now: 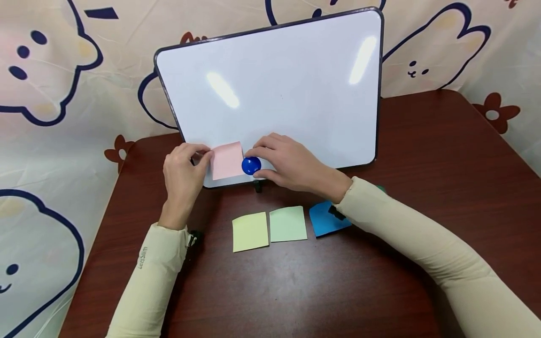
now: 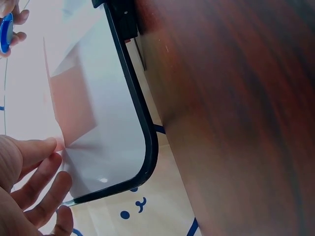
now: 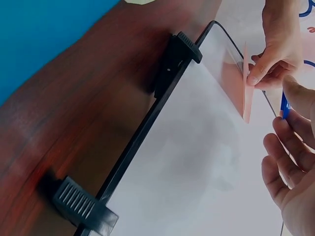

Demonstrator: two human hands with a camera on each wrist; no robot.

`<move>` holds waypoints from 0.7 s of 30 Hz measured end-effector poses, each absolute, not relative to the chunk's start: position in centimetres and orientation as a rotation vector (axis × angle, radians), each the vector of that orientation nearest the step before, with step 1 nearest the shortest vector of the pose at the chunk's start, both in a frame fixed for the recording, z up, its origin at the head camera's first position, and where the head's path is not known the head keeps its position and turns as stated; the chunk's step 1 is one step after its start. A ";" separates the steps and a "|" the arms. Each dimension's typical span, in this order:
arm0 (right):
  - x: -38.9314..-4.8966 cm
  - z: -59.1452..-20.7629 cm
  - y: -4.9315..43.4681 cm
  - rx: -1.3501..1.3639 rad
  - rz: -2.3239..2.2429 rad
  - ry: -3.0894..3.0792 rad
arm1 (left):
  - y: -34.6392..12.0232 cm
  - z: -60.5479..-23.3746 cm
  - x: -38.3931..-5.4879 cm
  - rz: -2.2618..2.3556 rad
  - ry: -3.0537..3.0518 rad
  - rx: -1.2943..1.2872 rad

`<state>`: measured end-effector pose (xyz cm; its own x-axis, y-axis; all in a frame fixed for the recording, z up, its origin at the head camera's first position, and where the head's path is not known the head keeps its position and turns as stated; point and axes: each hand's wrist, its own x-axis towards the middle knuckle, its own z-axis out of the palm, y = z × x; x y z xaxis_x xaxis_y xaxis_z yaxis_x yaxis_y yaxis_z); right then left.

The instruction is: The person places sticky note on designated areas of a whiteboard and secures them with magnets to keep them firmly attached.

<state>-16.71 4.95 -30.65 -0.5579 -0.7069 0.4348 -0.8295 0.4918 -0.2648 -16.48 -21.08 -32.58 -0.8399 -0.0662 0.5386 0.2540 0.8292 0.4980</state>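
Note:
My left hand (image 1: 182, 176) pinches a pink sticky note (image 1: 227, 162) by its left edge, between thumb and forefinger. The note stands in front of the lower left part of a whiteboard (image 1: 291, 103); in the right wrist view the note (image 3: 247, 93) is seen edge-on, a little away from the board, with its reflection beside it. My right hand (image 1: 291, 162) holds a round blue magnet (image 1: 251, 165) between thumb and fingers, at the note's right edge. In the left wrist view the magnet (image 2: 6, 32) appears at the upper left.
A yellow sticky note (image 1: 250, 232), a pale green one (image 1: 288, 224) and a blue one (image 1: 327, 219) lie in a row on the dark wooden table (image 1: 279, 291). My right sleeve partly covers the blue one. Black clips (image 3: 81, 204) support the board's lower edge.

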 end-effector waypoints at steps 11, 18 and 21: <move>-16.9 -30.8 3.7 1.295 0.636 -2.556 | -21.4 -32.9 -15.9 -0.751 -2.467 -0.099; -17.2 -30.9 3.4 1.270 0.635 -2.527 | -21.2 -32.8 -16.1 -0.746 -2.455 -0.133; -17.4 -30.9 3.3 1.270 0.621 -2.521 | -21.0 -32.7 -16.3 -0.748 -2.452 -0.140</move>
